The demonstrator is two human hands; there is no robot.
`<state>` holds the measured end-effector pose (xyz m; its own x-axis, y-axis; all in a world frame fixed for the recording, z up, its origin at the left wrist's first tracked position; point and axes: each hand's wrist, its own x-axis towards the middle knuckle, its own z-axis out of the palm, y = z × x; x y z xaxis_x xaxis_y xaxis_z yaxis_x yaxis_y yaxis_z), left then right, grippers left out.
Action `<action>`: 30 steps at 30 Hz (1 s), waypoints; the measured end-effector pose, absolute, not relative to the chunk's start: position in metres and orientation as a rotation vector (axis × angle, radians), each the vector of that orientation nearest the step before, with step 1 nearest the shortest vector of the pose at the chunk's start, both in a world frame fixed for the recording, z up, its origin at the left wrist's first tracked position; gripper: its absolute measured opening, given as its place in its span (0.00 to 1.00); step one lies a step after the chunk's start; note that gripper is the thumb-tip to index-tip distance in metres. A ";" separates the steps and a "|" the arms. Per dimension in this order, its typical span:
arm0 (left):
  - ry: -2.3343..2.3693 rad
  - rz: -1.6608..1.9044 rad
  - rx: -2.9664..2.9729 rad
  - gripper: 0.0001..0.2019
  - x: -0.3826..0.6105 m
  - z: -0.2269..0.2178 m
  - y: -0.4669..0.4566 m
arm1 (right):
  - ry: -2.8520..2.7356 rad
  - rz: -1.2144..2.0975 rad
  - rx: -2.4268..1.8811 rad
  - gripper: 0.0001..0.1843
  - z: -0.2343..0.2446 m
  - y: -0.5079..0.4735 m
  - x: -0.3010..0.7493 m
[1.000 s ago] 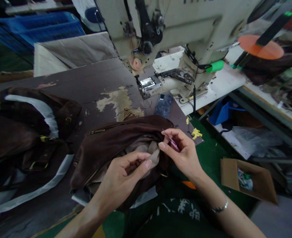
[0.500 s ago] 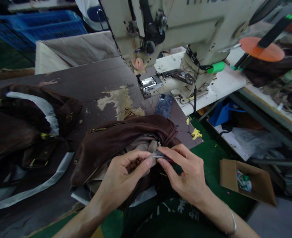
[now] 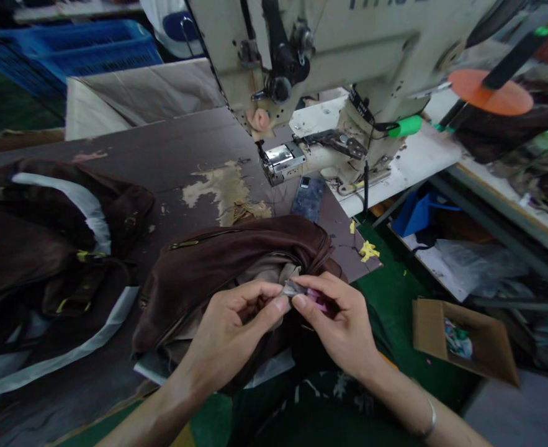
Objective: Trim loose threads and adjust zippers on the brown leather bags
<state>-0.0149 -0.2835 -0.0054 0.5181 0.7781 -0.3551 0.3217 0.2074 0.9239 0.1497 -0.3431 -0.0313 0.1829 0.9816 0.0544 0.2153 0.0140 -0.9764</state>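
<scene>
"How's the left hand (image 3: 236,329) placed?"

"Curled, pinching the soft beige lining (image 3: 267,272) of that limp, zipped brown leather garment (image 3: 227,254) on the scuffed dark worktable (image 3: 115,139)."

"And the right hand (image 3: 334,326)?"

"Pinching a small pink-and-silver object (image 3: 308,297). It looks light and slippery, so grip it firmly."

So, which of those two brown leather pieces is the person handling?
The piece with beige lining pulled out, between the left hand and right hand; the other piece lies aside, edged with white strips.
</scene>
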 end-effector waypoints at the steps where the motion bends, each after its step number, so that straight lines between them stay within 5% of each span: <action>1: 1.040 0.412 1.385 0.12 -0.015 -0.004 -0.283 | -1.157 1.037 -1.391 0.12 -0.033 -0.342 0.148; 19: 1.043 0.325 1.532 0.14 -0.016 -0.001 -0.281 | -1.658 0.538 -1.503 0.14 -0.023 -0.347 0.153; 30: 1.029 0.260 1.648 0.13 -0.014 -0.001 -0.282 | -1.289 0.787 -1.443 0.08 -0.019 -0.334 0.158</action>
